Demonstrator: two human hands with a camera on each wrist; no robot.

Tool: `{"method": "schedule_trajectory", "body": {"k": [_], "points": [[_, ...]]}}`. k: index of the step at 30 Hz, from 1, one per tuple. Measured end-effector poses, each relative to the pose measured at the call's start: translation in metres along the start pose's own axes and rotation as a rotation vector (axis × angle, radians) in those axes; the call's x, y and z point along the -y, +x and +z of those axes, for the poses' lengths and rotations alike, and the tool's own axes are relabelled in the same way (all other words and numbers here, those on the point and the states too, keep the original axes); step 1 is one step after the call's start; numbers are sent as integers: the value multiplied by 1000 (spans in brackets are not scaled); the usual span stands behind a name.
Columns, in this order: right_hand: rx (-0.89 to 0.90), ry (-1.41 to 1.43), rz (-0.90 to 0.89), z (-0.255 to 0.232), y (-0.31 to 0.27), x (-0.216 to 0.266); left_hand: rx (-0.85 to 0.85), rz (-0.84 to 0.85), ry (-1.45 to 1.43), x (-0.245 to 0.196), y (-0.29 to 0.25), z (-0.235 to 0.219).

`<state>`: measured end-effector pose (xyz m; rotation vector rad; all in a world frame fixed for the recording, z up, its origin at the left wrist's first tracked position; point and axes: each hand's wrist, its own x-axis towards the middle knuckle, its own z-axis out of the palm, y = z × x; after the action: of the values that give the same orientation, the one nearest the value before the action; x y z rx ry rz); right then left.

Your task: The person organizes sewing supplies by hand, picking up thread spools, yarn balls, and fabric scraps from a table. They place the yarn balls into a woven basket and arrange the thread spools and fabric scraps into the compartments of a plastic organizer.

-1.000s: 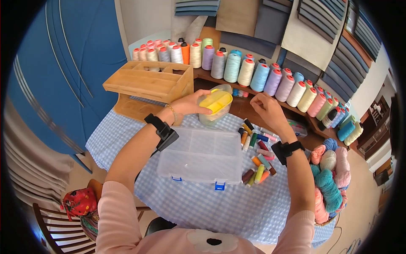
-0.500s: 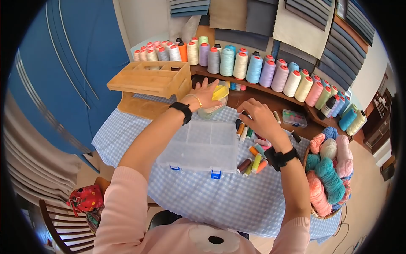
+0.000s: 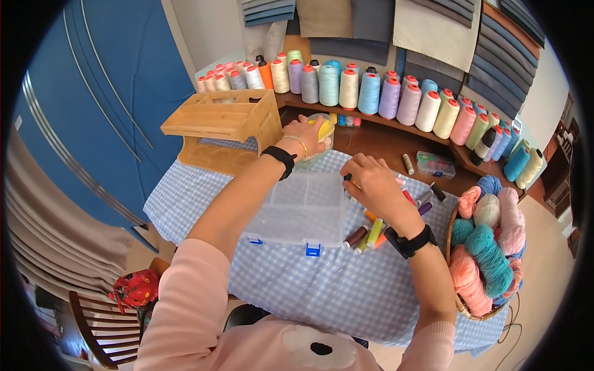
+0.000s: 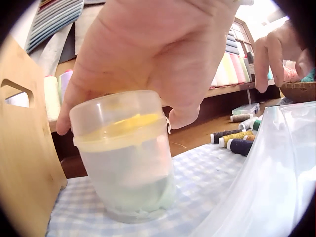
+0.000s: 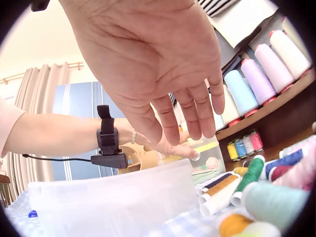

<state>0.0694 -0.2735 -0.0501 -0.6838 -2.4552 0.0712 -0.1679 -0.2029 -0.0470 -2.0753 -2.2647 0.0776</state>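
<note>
My left hand (image 3: 303, 135) lies over the clear plastic tub (image 4: 123, 173), its fingers reaching down on one side and the thumb on the other near the rim. Inside the tub sits a yellow tray (image 3: 325, 128). Above the loose thread spools, my right hand (image 3: 376, 187) hovers palm down, fingers loosely bent and holding nothing. A lime spool (image 3: 374, 233) and a maroon spool (image 3: 356, 236) lie below it; the hand hides others in the head view. Between the arms stands a clear divided plastic case (image 3: 303, 224) with blue latches.
A wooden organizer (image 3: 216, 127) stands left of the tub. Large thread cones (image 3: 349, 89) line the shelf behind. A small clear box (image 3: 435, 164) and a lone spool (image 3: 408, 164) lie under it. A basket of yarn (image 3: 489, 238) sits at the right edge.
My left hand first held the tub's side near the yellow tray, then spread out, and now lies over the tub. My right hand came down and left over the spools, and its fingers loosened.
</note>
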Motion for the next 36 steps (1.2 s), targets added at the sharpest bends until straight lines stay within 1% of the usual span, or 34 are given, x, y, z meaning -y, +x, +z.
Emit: {"method": "schedule_trajectory", "body": {"k": [1, 3, 5, 6, 10, 14, 17, 19, 20, 21, 22, 23, 24, 25, 26, 27, 28, 29, 31, 32, 33, 34, 35, 36], "points": [[17, 1, 5, 5, -2, -2, 6, 3, 4, -1, -1, 0], [35, 3, 13, 12, -4, -5, -37, 7, 3, -1, -3, 0], [-27, 8, -21, 18, -7, -6, -42, 12, -1, -1, -5, -1], [-28, 8, -14, 18, -7, -5, -52, 14, -11, -2, -6, -2], [-32, -3, -4, 4, -5, -1, -106, 38, 0, -1, -7, 4], [-33, -27, 40, -24, -19, 14, -146, 36, 33, -1, -4, 9], [-55, -74, 99, -42, -43, 24, -148, 63, 57, 3, -4, 7], [-46, -106, 134, -51, -64, 27, -90, 77, 2, 8, -5, 2], [-28, -139, 166, -51, -77, 25, -30, 76, -34, 11, -6, -1], [-11, -169, 197, -54, -89, 25, -34, 89, -46, 14, -10, -1], [55, -199, 239, -59, -100, 29, -141, 168, -118, 17, -16, 1], [67, -210, 242, -61, -111, 30, -247, 240, -193, 14, -29, -1], [83, -219, 253, -59, -121, 29, -246, 274, -306, 14, -43, -4], [99, -225, 262, -59, -128, 30, -244, 270, -318, 15, -58, -7], [187, -199, 322, -62, -132, 34, -215, 413, -391, 19, -74, -8], [203, -196, 316, -60, -135, 35, -184, 553, -463, 23, -92, -8], [185, -205, 290, -56, -138, 35, -154, 605, -474, 26, -118, -12], [168, -210, 264, -52, -141, 37, -144, 589, -483, 28, -147, -20], [225, -207, 262, -46, -140, 41, -135, 519, -377, 36, -199, -27], [190, -200, 239, -42, -137, 44, -127, 498, -375, 45, -217, -19], [151, -194, 217, -38, -134, 49, -157, 445, -388, 57, -234, -11], [155, -225, 198, -36, -131, 55, -187, 395, -400, 67, -249, -4], [157, -212, 189, -33, -127, 62, -182, 381, -395, 76, -263, 4], [166, -170, 159, -30, -123, 70, -198, 321, -441, 84, -274, 15]]}}
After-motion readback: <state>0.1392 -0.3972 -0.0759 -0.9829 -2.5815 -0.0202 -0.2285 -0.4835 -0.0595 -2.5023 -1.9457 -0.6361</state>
